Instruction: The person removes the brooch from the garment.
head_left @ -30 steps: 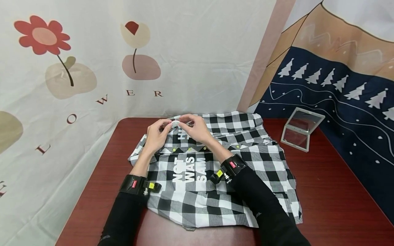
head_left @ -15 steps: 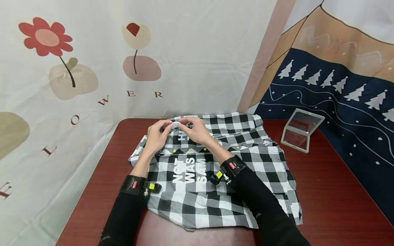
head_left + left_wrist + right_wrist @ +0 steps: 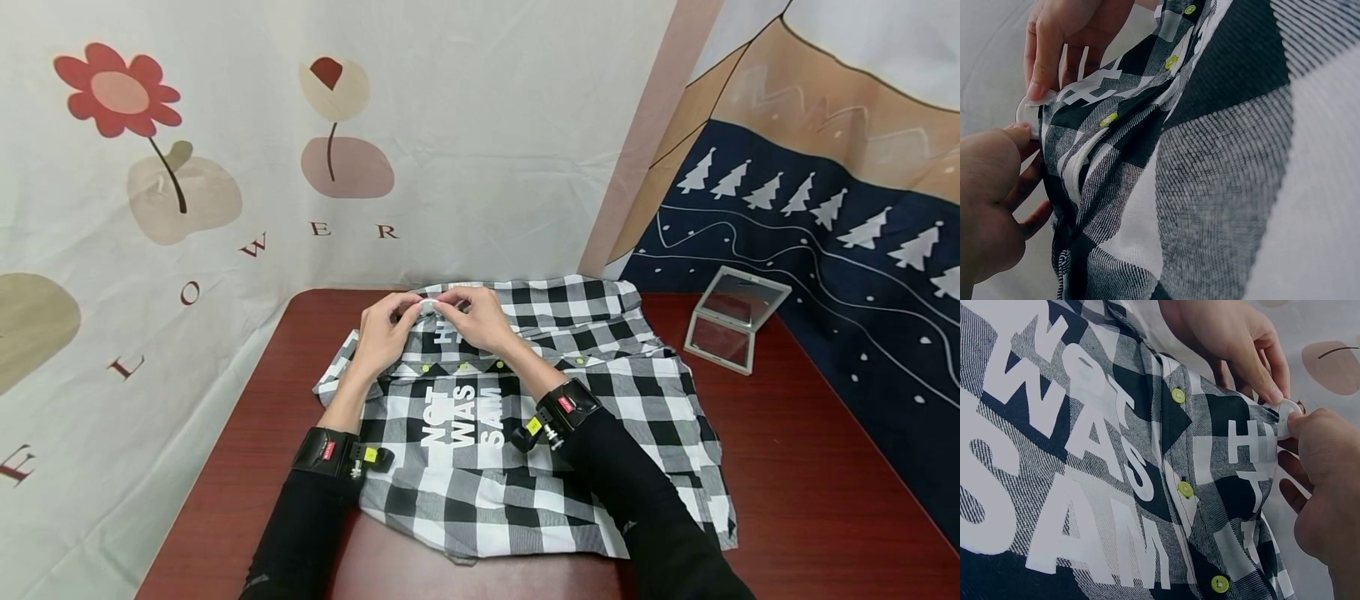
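A: What is being held near the upper middle of the head view?

B: A small white round disc [image 3: 427, 306] is being pinched at the far edge of the checked shirt [image 3: 615, 392]. It is being gripped from its left by the curled fingers of the left hand [image 3: 382, 333] and from its right by the fingertips of the right hand [image 3: 476, 319]. Neither hand is being held open; both are being closed on the disc and the cloth around it.

A: Is that being confirmed in the wrist views?

B: Yes. At the left edge of the left wrist view the disc [image 3: 1027, 112] is being pressed by a thumb from below, while a fingertip of the other hand is being laid on it from above. At the right edge of the right wrist view the disc [image 3: 1288, 415] is being squeezed between the two hands, just beside the white letters printed on the cloth.

A: How is the shirt being supported?

B: It is being spread flat on the dark red desk [image 3: 810, 492], filling the middle of the frame, with a row of yellow-green buttons [image 3: 1185, 489] running across it. Whether the disc is being attached to the cloth cannot be told.

A: Is anything else being shown?

B: A small open folding mirror [image 3: 735, 317] is being seen on the desk at the right, well apart from the hands.
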Motion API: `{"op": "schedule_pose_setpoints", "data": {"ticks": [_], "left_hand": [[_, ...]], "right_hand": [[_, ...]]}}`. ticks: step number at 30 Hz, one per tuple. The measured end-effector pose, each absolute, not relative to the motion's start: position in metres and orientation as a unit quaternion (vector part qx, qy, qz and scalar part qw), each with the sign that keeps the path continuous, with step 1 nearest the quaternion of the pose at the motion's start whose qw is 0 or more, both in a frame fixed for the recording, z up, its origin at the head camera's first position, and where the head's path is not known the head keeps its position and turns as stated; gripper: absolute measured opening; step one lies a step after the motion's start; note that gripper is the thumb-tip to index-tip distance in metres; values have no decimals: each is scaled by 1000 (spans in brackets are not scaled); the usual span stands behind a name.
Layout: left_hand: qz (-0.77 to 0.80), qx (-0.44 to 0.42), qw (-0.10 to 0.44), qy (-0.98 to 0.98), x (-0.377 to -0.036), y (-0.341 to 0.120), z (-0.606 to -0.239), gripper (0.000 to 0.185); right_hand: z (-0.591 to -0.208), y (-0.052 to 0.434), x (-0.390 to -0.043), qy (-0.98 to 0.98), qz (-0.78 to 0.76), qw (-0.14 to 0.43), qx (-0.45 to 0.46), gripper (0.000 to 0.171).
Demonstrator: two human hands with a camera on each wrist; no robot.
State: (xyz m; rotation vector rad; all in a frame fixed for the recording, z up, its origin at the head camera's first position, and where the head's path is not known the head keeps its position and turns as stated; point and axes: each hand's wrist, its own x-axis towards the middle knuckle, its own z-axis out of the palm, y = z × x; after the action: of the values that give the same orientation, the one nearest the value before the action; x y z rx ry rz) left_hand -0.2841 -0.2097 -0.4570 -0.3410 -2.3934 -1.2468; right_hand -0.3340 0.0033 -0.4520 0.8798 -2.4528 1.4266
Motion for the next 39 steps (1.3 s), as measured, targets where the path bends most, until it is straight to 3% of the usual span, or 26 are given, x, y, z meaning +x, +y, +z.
{"op": "schedule_pose_setpoints", "data": {"ticks": [16, 30, 39], "left_hand": [[-455, -124, 200, -859, -285, -211, -458, 24], [-451, -91, 142, -877, -282, -216, -458, 39], [-434, -95, 131, -886, -279, -217, -458, 33]], "right_hand": [[-453, 3, -333, -818, 494, 92, 280, 16], [-454, 1, -332, -820, 500, 106, 257, 18], [-453, -1, -330, -817, 510, 111, 244, 16]]}}
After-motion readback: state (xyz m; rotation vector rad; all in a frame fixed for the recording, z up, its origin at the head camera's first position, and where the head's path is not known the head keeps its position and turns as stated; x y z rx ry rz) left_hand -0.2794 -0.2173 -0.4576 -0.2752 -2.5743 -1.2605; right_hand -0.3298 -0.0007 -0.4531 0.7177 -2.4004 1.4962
